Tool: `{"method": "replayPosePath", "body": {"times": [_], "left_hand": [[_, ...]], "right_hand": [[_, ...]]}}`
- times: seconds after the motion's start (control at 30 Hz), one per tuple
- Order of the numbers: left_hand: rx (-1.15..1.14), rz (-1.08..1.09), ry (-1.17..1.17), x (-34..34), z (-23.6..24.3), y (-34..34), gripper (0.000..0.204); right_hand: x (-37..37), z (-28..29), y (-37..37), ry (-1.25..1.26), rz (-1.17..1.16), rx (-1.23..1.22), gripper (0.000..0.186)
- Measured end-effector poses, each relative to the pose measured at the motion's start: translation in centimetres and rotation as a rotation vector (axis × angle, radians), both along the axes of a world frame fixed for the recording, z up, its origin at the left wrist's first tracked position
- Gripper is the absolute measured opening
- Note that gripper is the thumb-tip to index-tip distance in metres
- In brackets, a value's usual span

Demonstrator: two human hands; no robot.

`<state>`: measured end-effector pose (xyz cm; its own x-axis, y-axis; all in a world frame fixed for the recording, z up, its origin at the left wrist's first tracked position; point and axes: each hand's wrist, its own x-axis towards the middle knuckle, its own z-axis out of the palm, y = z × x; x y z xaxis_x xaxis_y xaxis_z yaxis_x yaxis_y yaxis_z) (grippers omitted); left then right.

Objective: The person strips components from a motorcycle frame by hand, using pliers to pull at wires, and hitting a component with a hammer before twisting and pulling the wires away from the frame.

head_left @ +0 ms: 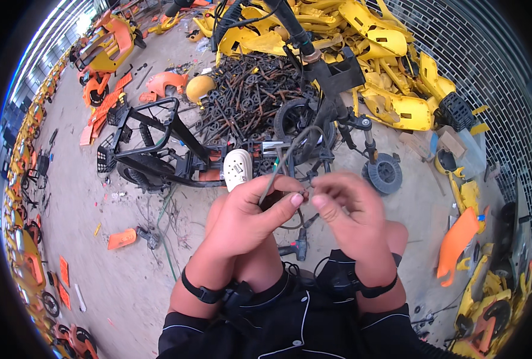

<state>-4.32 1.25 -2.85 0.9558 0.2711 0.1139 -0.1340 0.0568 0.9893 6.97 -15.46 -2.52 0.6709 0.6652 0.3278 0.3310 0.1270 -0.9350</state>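
My left hand [251, 206] is closed in a pinch on a thin grey cable [285, 157], which comes down from the stripped scooter frame [185, 140]. Some dark bit shows at its fingertips, too small to name. Close beside it, my right hand [355, 206] is raised with curled fingers. Motion smears those fingertips, so I cannot tell whether they grip anything. Below both hands the cable makes a loop. A cordless drill [302, 244] lies on the ground between my legs. My foot in a white clog [238, 169] rests at the frame.
Behind the frame is a heap of dark metal parts [245, 99]. Yellow body panels [391, 90] are piled at the back right. A small wheel [385, 174] stands right of my hands. An orange panel [458, 242] lies farther right. Scooters [113, 45] line the left side.
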Motion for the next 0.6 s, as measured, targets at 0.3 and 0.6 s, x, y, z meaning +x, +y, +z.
{"method": "replayPosePath", "body": {"times": [0.3,0.6], "left_hand": [[0.151,0.038,-0.034,0.9,0.2,-0.4,0.016],[0.404,0.116,-0.097,1.5,0.0,-0.6,0.016]], "right_hand": [[3.2,3.9,-0.8,-0.579,0.113,-0.231,0.015],[4.5,5.5,-1.0,-0.902,0.186,-0.349,0.014]]}}
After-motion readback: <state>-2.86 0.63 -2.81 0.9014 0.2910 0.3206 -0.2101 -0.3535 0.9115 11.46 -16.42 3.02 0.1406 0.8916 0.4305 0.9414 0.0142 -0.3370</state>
